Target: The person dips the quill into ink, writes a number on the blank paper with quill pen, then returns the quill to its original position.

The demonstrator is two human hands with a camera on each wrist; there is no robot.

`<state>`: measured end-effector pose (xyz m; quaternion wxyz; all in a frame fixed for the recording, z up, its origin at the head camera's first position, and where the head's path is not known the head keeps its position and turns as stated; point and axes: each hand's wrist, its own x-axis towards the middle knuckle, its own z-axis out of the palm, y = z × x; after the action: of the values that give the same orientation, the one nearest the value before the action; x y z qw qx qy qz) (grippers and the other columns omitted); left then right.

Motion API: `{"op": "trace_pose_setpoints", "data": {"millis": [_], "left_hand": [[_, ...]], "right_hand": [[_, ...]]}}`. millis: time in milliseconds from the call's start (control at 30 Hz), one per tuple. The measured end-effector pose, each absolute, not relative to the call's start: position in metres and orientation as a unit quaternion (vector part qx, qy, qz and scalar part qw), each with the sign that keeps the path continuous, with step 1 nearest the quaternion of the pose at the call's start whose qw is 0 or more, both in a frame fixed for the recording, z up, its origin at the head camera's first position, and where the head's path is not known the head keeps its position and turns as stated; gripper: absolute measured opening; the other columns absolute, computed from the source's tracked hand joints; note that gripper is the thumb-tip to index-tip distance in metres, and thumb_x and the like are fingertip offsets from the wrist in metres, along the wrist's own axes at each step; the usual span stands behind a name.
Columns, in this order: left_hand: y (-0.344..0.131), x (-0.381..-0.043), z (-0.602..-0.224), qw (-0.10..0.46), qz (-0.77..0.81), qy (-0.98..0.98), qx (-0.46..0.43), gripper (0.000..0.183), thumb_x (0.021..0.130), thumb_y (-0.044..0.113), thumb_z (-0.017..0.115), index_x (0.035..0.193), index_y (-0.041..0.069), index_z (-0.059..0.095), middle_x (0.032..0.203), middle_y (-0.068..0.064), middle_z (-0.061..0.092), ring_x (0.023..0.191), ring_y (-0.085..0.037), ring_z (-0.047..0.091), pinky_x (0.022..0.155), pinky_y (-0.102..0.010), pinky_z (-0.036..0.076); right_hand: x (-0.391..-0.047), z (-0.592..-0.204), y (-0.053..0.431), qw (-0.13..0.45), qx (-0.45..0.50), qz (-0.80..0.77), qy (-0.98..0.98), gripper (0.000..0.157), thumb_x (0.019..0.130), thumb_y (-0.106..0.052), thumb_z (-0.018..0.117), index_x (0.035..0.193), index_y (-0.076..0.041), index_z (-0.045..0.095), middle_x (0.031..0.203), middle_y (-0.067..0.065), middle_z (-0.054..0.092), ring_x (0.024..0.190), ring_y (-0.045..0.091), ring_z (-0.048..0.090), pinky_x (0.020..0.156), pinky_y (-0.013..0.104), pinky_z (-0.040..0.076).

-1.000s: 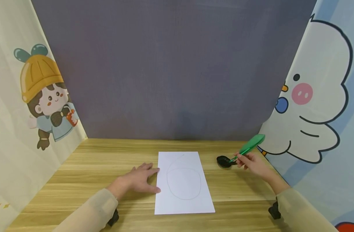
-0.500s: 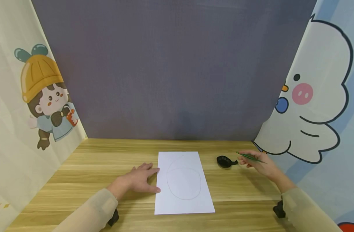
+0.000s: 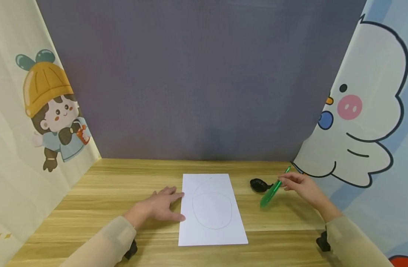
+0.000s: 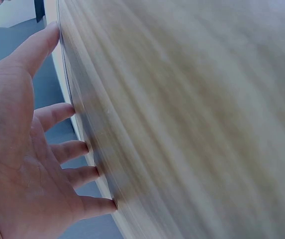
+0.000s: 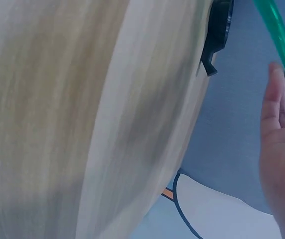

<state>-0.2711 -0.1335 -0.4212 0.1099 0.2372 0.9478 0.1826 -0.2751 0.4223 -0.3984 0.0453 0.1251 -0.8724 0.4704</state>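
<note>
My left hand point(image 3: 162, 205) lies with fingers spread, its thumb and index fingertip on the left edge of the white paper sheet point(image 3: 237, 233). In the left wrist view the same hand point(image 4: 28, 149) rests its fingertips on the tabletop. A thin pencil-like loop with a tail is drawn on the sheet. My right hand point(image 3: 299, 185) pinches a green leaf-shaped pen point(image 3: 272, 193) above the table, its broad end pointing down-left and its thin tip up. Just left of those fingers stands a small black pan-like dish point(image 3: 258, 185) with a short handle, partly overlapped by the pen.
The wooden tabletop point(image 3: 107, 193) ends at a grey backdrop point(image 3: 197, 92). Cartoon-printed curtains hang on the left point(image 3: 10, 148) and right point(image 3: 367, 155). In the right wrist view the black dish point(image 5: 219, 30) sits near the far table edge.
The right hand has lifted the pen's tip out of the black dish, moved slightly right and turned the pen over, broad end now low. The left hand and the sheet stay put.
</note>
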Motion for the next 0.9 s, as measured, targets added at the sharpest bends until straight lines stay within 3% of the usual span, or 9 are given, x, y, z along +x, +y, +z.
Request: {"op": "trace_pose_setpoints", "data": {"millis": [133, 367, 500, 633, 767, 900], "left_hand": [[-0.134, -0.272, -0.422, 0.109, 0.184, 0.948, 0.238, 0.098, 0.088, 0.064, 0.084, 0.167, 0.018, 0.048, 0.179, -0.024, 0.029, 0.166, -0.054, 0.023, 0.130, -0.081, 0.015], [-0.135, -0.274, -0.424, 0.108, 0.180, 0.948, 0.239, 0.099, 0.087, 0.066, 0.083, 0.167, 0.018, 0.048, 0.179, -0.025, 0.030, 0.166, -0.054, 0.023, 0.130, -0.082, 0.015], [-0.135, -0.275, -0.424, 0.110, 0.180, 0.948, 0.238, 0.099, 0.087, 0.066, 0.083, 0.167, 0.019, 0.048, 0.179, -0.024, 0.029, 0.166, -0.054, 0.023, 0.130, -0.081, 0.015], [-0.134, -0.274, -0.424, 0.110, 0.177, 0.949, 0.237, 0.099, 0.087, 0.067, 0.083, 0.167, 0.019, 0.048, 0.179, -0.024, 0.029, 0.166, -0.053, 0.023, 0.130, -0.081, 0.015], [-0.134, -0.274, -0.424, 0.111, 0.175, 0.950, 0.236, 0.099, 0.088, 0.067, 0.082, 0.168, 0.019, 0.048, 0.179, -0.023, 0.029, 0.166, -0.053, 0.023, 0.130, -0.081, 0.016], [-0.133, -0.273, -0.423, 0.112, 0.175, 0.949, 0.235, 0.100, 0.087, 0.067, 0.082, 0.168, 0.020, 0.047, 0.180, -0.023, 0.029, 0.167, -0.053, 0.022, 0.131, -0.080, 0.015]], "right_hand": [[-0.275, -0.399, 0.417, 0.046, 0.078, 0.430, -0.898, 0.042, 0.107, -0.036, 0.074, 0.138, -0.007, 0.069, 0.123, 0.002, 0.077, 0.102, 0.005, 0.072, 0.090, 0.036, 0.065], [-0.280, -0.405, 0.416, 0.024, 0.120, 0.428, -0.895, 0.046, 0.109, -0.024, 0.072, 0.148, -0.001, 0.062, 0.134, 0.024, 0.070, 0.105, 0.001, 0.069, 0.089, 0.032, 0.064], [-0.284, -0.410, 0.417, 0.011, 0.148, 0.423, -0.894, 0.049, 0.109, -0.021, 0.070, 0.152, 0.001, 0.060, 0.142, 0.026, 0.068, 0.111, 0.000, 0.068, 0.090, 0.025, 0.063], [-0.289, -0.417, 0.419, 0.008, 0.156, 0.376, -0.913, 0.049, 0.109, -0.022, 0.070, 0.153, -0.002, 0.060, 0.144, 0.021, 0.069, 0.120, 0.013, 0.071, 0.091, 0.024, 0.061], [-0.291, -0.423, 0.419, 0.003, 0.164, 0.325, -0.931, 0.046, 0.109, -0.020, 0.070, 0.150, -0.002, 0.061, 0.141, 0.021, 0.071, 0.123, 0.033, 0.072, 0.092, 0.035, 0.064], [-0.289, -0.425, 0.419, -0.007, 0.162, 0.299, -0.941, 0.044, 0.107, -0.019, 0.072, 0.146, -0.001, 0.064, 0.132, 0.021, 0.074, 0.113, 0.032, 0.073, 0.087, 0.039, 0.064]]}}
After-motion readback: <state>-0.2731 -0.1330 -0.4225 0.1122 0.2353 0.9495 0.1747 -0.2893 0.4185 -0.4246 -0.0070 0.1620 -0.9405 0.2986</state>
